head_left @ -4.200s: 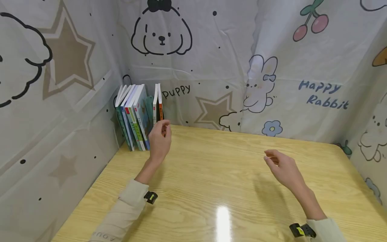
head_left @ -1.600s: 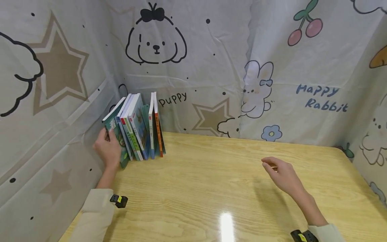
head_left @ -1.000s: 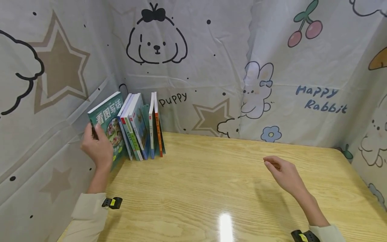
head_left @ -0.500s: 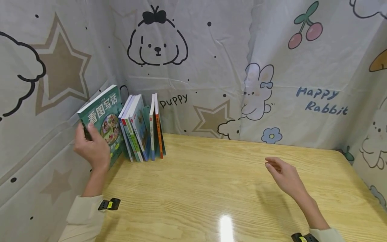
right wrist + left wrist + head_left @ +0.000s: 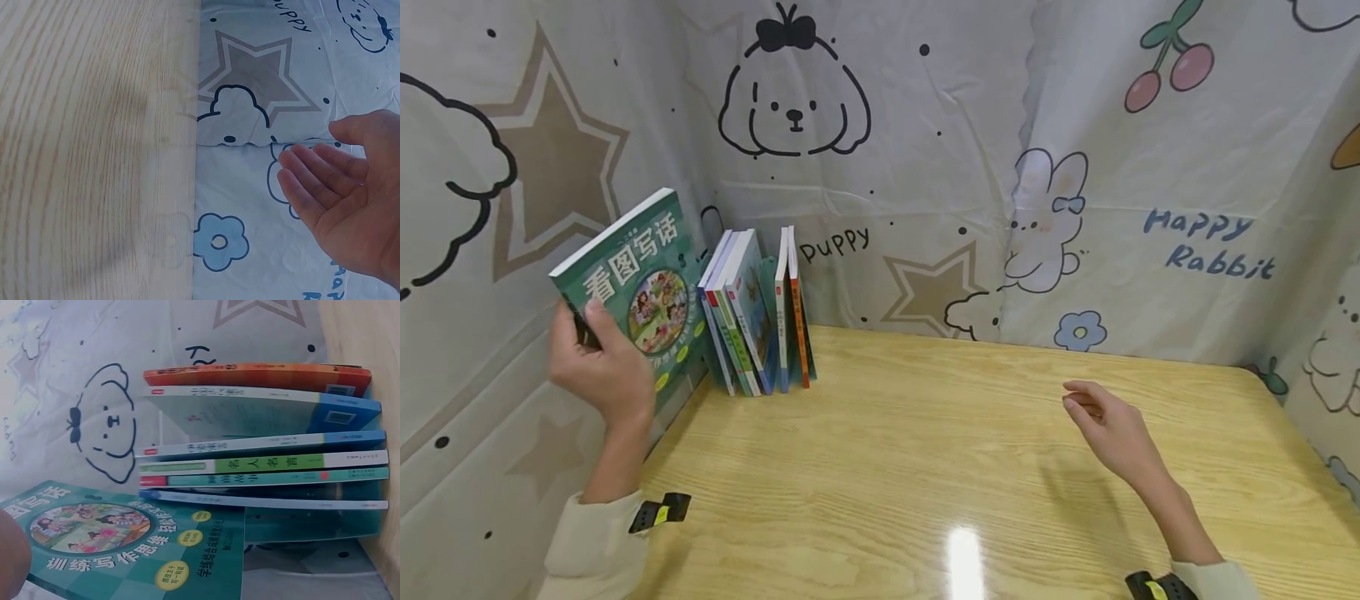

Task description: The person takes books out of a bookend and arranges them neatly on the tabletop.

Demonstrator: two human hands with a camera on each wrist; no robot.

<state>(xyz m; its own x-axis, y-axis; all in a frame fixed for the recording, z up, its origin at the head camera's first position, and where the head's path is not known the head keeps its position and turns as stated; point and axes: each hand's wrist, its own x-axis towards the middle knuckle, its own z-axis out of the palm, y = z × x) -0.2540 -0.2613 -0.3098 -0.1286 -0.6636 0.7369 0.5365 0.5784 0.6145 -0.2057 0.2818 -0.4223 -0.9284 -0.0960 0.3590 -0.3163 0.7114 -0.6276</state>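
Left hand [image 5: 606,367] has its grip clamped on the green book [image 5: 661,310], thumb pressed to the cover! The book tilts just left of the row of books [image 5: 754,312]. Across the tabletop [image 5: 925,442], the right hand [image 5: 1112,429] hovers, its grip relaxed, thumb and fingers apart.
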